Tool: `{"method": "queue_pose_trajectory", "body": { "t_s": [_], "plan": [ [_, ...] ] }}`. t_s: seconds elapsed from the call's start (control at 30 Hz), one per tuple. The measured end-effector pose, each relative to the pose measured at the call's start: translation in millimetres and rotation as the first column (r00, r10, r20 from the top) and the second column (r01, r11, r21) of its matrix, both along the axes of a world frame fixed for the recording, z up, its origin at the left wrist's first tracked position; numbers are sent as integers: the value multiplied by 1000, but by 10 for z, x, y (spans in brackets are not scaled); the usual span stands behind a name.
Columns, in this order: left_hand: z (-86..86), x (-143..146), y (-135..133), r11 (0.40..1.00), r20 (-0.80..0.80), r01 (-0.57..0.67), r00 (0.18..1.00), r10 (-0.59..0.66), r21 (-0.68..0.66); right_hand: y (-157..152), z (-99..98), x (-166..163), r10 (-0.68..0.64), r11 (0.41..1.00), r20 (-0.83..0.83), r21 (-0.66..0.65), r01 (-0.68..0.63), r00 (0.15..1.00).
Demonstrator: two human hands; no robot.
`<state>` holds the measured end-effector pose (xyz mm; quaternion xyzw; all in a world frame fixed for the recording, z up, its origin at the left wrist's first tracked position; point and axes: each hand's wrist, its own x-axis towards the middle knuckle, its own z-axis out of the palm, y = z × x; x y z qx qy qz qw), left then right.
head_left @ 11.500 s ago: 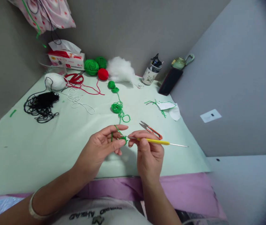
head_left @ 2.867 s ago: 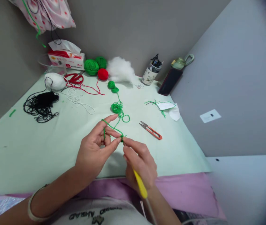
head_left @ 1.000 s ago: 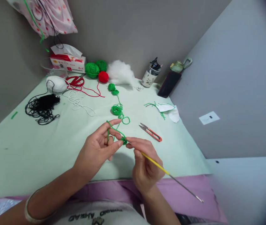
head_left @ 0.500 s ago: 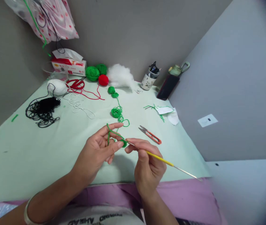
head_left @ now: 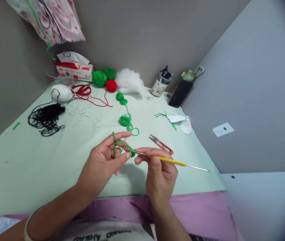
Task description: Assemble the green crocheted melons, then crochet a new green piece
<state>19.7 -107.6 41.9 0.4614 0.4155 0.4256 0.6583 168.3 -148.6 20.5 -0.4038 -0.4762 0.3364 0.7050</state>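
standing beyond the yellow hook [head_left: 171, 161], a cup [head_left: 158, 88] holds dark items [head_left: 165, 72].

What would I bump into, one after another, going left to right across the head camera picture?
Green scrap → tangled black yarn → left hand → small green yarn piece at the fingertips → right hand → white rectangle on the wall.

Left hand [head_left: 103, 159] and right hand [head_left: 161, 174] pinch, fingers [head_left: 122, 135] nearly meeting.
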Motion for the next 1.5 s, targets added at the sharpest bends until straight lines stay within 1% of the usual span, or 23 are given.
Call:
{"method": "queue_pose_trajectory", "body": {
  "t_s": [0.1, 0.17, 0.23, 0.3, 0.33, 0.4, 0.47, 0.53, 0.57, 0.6, 0.63, 0.67, 0.7, 0.73, 0.8, 0.83, 0.9, 1.0, 1.07, 1.17, 1.3, 1.4, 1.5],
  "plan": [
    [28, 8, -24, 999, -70, -39, 997, 40, 22, -17, 1, 6, -52, 998, 120, 35, 49, 991],
    [41, 26, -47, 989, -132, -108, 984, 121, 97, -37, 2, 13, -81, 995, 234, 77, 65, 969],
    [37, 47, -75, 948, -184, -188, 953, 239, 257, -60, -4, 16, -103, 990, 368, 129, 59, 924],
    [21, 63, -101, 884, -203, -218, 924, 323, 414, -79, -22, 11, -141, 979, 477, 198, 50, 867],
    [13, 68, -110, 861, -205, -215, 918, 339, 462, -86, -36, 7, -167, 971, 517, 235, 48, 840],
    [7, 71, -116, 853, -207, -211, 917, 342, 477, -98, -72, 0, -225, 951, 574, 306, 49, 788],
    [22, 67, -106, 897, -178, -228, 933, 313, 379, -106, -113, 2, -283, 935, 635, 351, 58, 718],
    [52, 57, -84, 968, -64, -183, 978, 196, 170, -112, -151, 15, -366, 913, 689, 397, 96, 625],
    [70, 51, -71, 993, 26, -113, 993, 112, 41, -113, -165, 25, -407, 898, 707, 425, 112, 578],
    [86, 43, -60, 997, 127, -19, 992, 28, -77, -113, -175, 36, -436, 886, 721, 449, 116, 539],
    [100, 35, -50, 982, 223, 81, 974, -42, -172, -110, -179, 48, -453, 877, 724, 468, 112, 520],
    [111, 28, -41, 957, 299, 163, 950, -88, -238, -105, -178, 59, -452, 874, 717, 475, 103, 531],
    [118, 21, -34, 935, 348, 216, 931, -110, -282, -99, -171, 68, -429, 882, 700, 462, 96, 571],
    [122, 16, -27, 920, 374, 244, 920, -119, -307, -92, -159, 74, -393, 893, 666, 440, 92, 634],
    [118, 9, -13, 917, 387, 247, 915, -115, -313, -80, -123, 79, -294, 929, 566, 360, 90, 770],
    [113, 6, -5, 922, 382, 238, 918, -110, -306, -76, -102, 78, -247, 944, 510, 317, 87, 824],
    [100, 1, 13, 933, 364, 213, 926, -97, -290, -73, -62, 72, -169, 967, 403, 244, 73, 899],
    [82, -12, 36, 948, 338, 186, 937, -91, -260, -70, -17, 66, -99, 984, 220, 168, 63, 970],
    [72, -22, 45, 956, 315, 176, 944, -96, -235, -57, 5, 71, -50, 994, 110, 104, 39, 993],
    [62, -33, 46, 968, 270, 157, 958, -100, -198, -20, 30, 94, 1, 1000, -23, 19, -1, 1000],
    [50, -18, 28, 980, 209, 118, 974, -84, -158, 23, 39, 112, 52, 998, -138, -30, -57, 989],
    [34, 19, 2, 983, 192, 130, 976, -103, -133, 26, 18, 91, 103, 993, -120, -39, -109, 987],
    [16, 54, -19, 981, 194, 139, 975, -112, -133, 15, -9, 65, 75, 997, -13, -12, -75, 997]
  ]
}}
